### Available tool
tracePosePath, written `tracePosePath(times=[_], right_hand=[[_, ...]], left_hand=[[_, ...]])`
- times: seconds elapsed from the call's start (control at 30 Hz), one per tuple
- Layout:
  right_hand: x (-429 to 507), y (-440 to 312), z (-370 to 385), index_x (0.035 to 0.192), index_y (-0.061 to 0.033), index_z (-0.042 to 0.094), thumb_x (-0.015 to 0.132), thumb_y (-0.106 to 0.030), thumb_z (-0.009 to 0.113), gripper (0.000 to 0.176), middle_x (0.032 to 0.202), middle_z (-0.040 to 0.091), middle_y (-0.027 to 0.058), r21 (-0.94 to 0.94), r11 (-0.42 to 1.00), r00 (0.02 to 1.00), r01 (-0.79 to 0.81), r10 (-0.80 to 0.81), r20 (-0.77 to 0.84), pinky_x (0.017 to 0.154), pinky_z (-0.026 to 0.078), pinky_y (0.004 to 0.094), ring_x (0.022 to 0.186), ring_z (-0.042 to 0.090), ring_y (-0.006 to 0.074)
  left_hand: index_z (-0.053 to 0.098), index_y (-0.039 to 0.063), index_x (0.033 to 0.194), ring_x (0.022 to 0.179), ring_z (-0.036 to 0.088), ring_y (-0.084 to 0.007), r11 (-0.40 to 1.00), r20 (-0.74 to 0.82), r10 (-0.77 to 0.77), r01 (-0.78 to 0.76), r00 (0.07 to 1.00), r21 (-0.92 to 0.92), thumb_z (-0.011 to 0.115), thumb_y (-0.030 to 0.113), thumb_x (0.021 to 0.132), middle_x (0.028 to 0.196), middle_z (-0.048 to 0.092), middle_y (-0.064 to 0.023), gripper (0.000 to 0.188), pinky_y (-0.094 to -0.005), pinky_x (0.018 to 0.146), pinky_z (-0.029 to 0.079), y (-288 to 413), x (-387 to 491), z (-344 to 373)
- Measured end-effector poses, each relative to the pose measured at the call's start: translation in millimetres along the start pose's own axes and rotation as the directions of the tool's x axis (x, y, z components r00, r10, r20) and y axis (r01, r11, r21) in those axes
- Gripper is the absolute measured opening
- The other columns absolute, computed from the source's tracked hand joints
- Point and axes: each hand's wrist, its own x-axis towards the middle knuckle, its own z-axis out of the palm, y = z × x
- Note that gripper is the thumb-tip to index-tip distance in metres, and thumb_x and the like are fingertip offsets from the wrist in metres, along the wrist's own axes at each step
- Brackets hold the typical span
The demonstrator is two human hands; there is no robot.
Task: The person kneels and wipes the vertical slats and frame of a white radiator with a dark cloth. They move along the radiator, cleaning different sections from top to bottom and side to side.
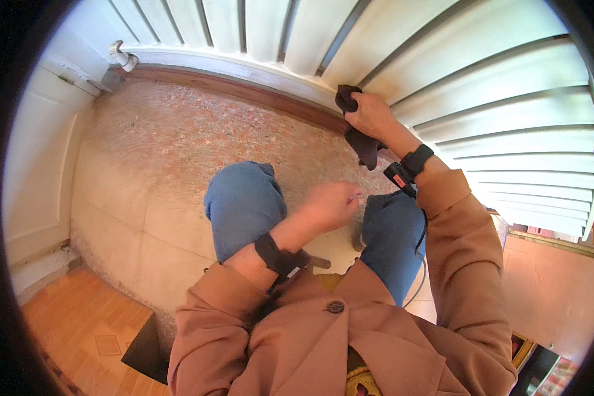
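Note:
A dark cloth (364, 146) is gripped in my right hand (373, 116), which rests at the lower edge of a white slatted panel (425, 64). Part of the cloth hangs down below the fingers, and a bunched end sticks up above them. Near my knees, in front of my body, my left hand (332, 205) is closed around a small, thin thing whose pale, purplish tip shows at the fingers. What that thing is, I cannot tell.
A reddish-brown strip (227, 91) runs under the panel beside a speckled floor (178, 133). A white valve fitting (123, 57) sits at the panel's far left corner. White door-like panelling (44, 163) stands at the left. A pinkish board (549, 287) lies at the right.

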Motion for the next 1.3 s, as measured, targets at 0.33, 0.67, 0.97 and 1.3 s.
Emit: tracePosePath(times=[0.33, 0.67, 0.97, 1.3], right_hand=[[7, -26, 2, 0.087, 0.0003, 0.065, 0.072, -0.021, 0.062, 0.027, 0.085, 0.065, 0.0256, -0.093, 0.994, 0.999, -0.051, 0.049, -0.015, 0.077, 0.051, 0.0481, 0.084, 0.063, 0.0419], [18, -53, -1, 0.116, -0.0048, 0.059, 0.076, -0.02, 0.065, 0.043, 0.098, 0.066, 0.0218, 0.339, 0.895, 0.93, 0.289, -0.179, -0.322, 0.082, 0.05, 0.0433, 0.094, 0.061, 0.0408], [-53, -44, -64, 0.106, -0.0011, 0.063, 0.076, -0.023, 0.069, 0.038, 0.091, 0.067, 0.0205, 0.532, 0.845, 0.998, 0.06, -0.031, -0.064, 0.078, 0.05, 0.0372, 0.083, 0.066, 0.0289], [-163, -27, -59, 0.116, -0.0007, 0.058, 0.079, -0.028, 0.072, 0.049, 0.099, 0.066, 0.0213, 0.718, 0.694, 0.985, 0.054, 0.08, -0.151, 0.084, 0.049, 0.0359, 0.091, 0.065, 0.0267]], left_hand=[[0.064, 0.009, 0.097, 0.081, 0.06, -0.0411, 0.999, 0.025, 0.027, -0.027, 0.999, 0.033, 0.056, 0.028, 0.089, 0.083, 0.064, -0.0181, 0.022, -0.0479, 0.07, 0.047, 2, 1, 0], [0.064, 0.009, 0.098, 0.081, 0.06, -0.0419, 0.988, 0.047, -0.08, 0.073, 0.996, 0.138, 0.055, 0.029, 0.089, 0.085, 0.064, -0.0197, 0.024, -0.0499, 0.07, 0.047, -5, 1, 1], [0.065, 0.006, 0.101, 0.081, 0.061, -0.0411, 0.983, 0.026, -0.015, 0.009, 1.0, 0.186, 0.054, 0.026, 0.088, 0.083, 0.063, -0.023, 0.025, -0.0469, 0.069, 0.048, -22, 8, -2], [0.067, 0.004, 0.103, 0.084, 0.065, -0.0387, 0.988, 0.014, -0.098, 0.095, 0.995, 0.124, 0.058, 0.019, 0.086, 0.087, 0.065, -0.024, 0.025, -0.043, 0.074, 0.05, -56, 9, 10]])
